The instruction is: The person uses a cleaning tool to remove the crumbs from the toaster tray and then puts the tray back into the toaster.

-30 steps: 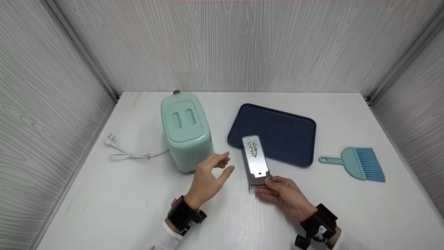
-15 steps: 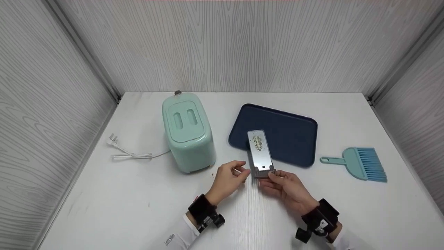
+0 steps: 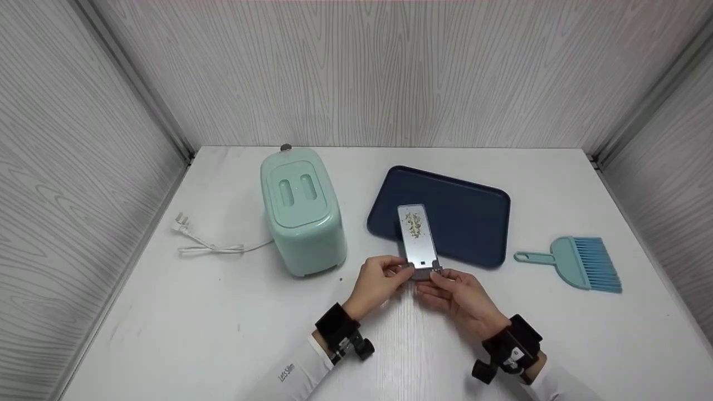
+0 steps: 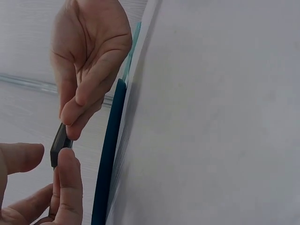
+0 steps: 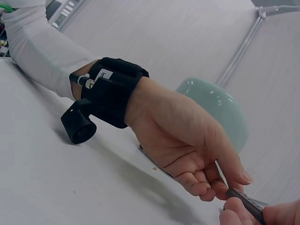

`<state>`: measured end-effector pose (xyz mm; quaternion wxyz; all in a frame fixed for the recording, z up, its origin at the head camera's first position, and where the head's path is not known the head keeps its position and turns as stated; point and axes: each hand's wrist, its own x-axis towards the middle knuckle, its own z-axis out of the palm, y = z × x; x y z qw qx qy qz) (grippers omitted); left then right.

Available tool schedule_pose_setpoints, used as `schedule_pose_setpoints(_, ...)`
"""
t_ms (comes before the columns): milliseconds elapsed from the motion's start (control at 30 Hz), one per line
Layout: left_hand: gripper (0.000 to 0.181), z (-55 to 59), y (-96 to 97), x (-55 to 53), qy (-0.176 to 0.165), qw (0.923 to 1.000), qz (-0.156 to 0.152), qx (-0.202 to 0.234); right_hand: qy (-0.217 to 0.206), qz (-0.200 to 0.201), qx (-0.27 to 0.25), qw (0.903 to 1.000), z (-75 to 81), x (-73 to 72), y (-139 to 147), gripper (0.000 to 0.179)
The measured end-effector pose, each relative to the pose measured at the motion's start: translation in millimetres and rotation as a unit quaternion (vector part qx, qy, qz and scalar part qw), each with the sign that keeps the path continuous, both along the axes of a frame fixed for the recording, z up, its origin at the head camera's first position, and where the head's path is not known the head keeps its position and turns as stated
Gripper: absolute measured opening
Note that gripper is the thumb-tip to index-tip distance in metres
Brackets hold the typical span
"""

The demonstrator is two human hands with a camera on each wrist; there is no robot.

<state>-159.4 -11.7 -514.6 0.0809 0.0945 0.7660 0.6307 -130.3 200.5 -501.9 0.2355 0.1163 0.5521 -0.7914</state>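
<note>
A metal crumb tray (image 3: 416, 234) with a grey handle end (image 5: 248, 206) lies level above the table, over the near edge of a navy tray (image 3: 462, 217). Several brown crumbs (image 3: 414, 225) lie on its far half. My right hand (image 3: 459, 298) pinches the right side of the handle between thumb and fingers. At the handle's left corner is my left hand (image 3: 379, 284); its fingertips touch the handle from below. The left wrist view shows a small gap between the left thumb (image 4: 28, 157) and the handle. A mint-green toaster (image 3: 303, 217) stands to the left.
The toaster's white cord and plug (image 3: 206, 242) lie on the left of the table (image 3: 167, 328). On the right rests a small teal brush (image 3: 574, 263), bristles facing right. A loose crumb (image 3: 341, 279) sits near the toaster's base. Pale wood-grain walls enclose the back and sides.
My left hand has moved right from beside the toaster to the crumb tray's handle. My right hand has moved the crumb tray slightly away from me, further over the navy tray.
</note>
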Motion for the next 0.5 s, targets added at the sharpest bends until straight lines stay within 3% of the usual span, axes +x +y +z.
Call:
schedule_pose_setpoints(233,0.034,-0.9,3.9,-0.6,-0.008,0.9999,-0.005,-0.007,0.001,0.006,0.003,1.0,1.6,-1.5,0.7,0.021)
schedule_pose_setpoints(500,0.03,-2.1,5.6,-2.1,-0.063,0.997,-0.012,0.044,-0.001,-0.002,0.013,0.9999,-0.7,-0.8,0.3,0.022)
